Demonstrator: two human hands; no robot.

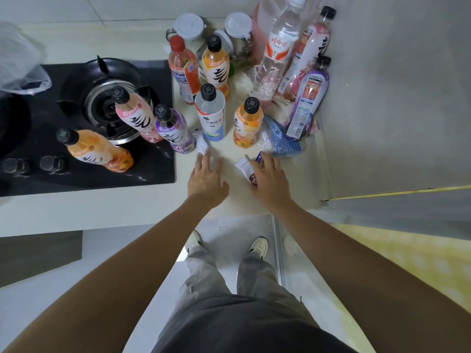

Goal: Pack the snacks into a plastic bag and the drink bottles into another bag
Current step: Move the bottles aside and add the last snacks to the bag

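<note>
Readable print on the drink bottles
The clear water bottle point(279, 50) carries red "娃哈哈"; the purple-label bottle point(171, 128) and pink-label bottle point(136, 115) show "1688".

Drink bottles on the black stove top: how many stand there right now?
3. A pink-labelled bottle by the burner, a purple bottle at the stove's right edge, and an orange bottle near the knobs. The rest stand on the counter; none seems hidden.

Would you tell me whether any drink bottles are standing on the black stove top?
Yes, three bottles stand on the stove top: an orange bottle, a pink bottle and a purple bottle.
</note>
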